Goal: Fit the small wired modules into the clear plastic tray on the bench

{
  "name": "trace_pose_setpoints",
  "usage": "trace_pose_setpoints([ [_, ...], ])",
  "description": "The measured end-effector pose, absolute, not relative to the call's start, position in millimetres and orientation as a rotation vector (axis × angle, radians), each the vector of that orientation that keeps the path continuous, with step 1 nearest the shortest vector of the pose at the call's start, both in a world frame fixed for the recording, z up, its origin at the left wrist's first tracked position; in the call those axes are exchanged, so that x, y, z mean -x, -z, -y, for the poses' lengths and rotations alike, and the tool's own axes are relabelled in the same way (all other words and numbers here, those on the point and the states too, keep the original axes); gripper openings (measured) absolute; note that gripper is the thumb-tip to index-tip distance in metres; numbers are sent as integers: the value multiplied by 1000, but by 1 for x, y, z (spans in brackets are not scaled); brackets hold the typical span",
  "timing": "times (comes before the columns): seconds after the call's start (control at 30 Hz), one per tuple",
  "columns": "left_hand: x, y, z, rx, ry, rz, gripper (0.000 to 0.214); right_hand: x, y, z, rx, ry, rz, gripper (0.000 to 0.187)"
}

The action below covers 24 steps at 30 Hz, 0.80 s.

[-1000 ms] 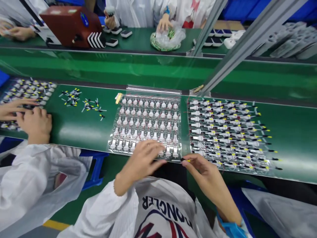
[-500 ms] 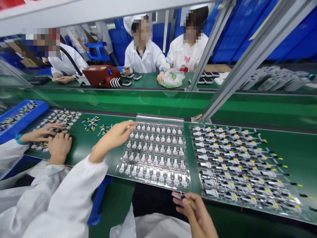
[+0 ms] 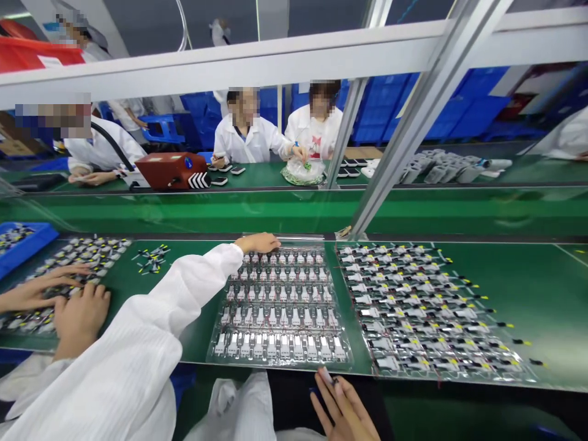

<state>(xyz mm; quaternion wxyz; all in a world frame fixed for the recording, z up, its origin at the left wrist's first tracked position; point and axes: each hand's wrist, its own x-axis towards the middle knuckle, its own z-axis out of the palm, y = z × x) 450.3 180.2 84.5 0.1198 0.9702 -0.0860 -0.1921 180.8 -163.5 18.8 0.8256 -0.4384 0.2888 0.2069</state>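
- Far left, a blue bin point(image 3: 32, 236) sits at the edge of the green bench point(image 3: 528, 288), with small parts inside.
- Just beside it, a co-worker's hands point(image 3: 68, 303) lie on another spread of connectors. Those are not the wearer's hands.
- A little scatter of loose wire pieces point(image 3: 151, 258), black with yellow tips, lies on the bench between that spread and the middle tray.
- The wearer's left hand point(image 3: 258, 243) is stretched out on a long white sleeve to the far-left corner of the clear tray point(image 3: 280, 309). Its fingers curl down over the tray's edge, and I cannot tell whether they have hold of anything.
- The clear tray lies flat mid-bench, straight ahead. Every pocket in view holds a white connector, and none shows a yellow-tipped lead, so by my reading this whole tray is yet to be worked.
- Low at the near edge, the right hand point(image 3: 345, 409) hangs off the bench with its fingers loosely fanned. Thumb and forefinger seem to pinch a small pale piece point(image 3: 327, 375), just short of the tray's near-right corner.
- The wired sheet point(image 3: 427, 306) lies right of the tray, close alongside it. Its rows of connectors have black and yellow-tipped leads trailing off, and that batch looks done.
- A slanted metal post point(image 3: 399, 141) rises behind the two sheets.
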Motion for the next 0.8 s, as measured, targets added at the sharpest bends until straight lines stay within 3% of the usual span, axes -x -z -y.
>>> trace_pose_setpoints([
  [0.27, -459, -78, -180, -2625, 632, 96, 44, -191, -8, 169, 984, -476, -431, 38],
  [0.57, -454, -73, -197, -2420, 685, -13, 35, -208, -3, 158, 996, -347, -625, 63],
  [0.8, -440, -71, -208, -2322, 612, -181, 27, -237, -51, 160, 948, -316, -518, 46],
])
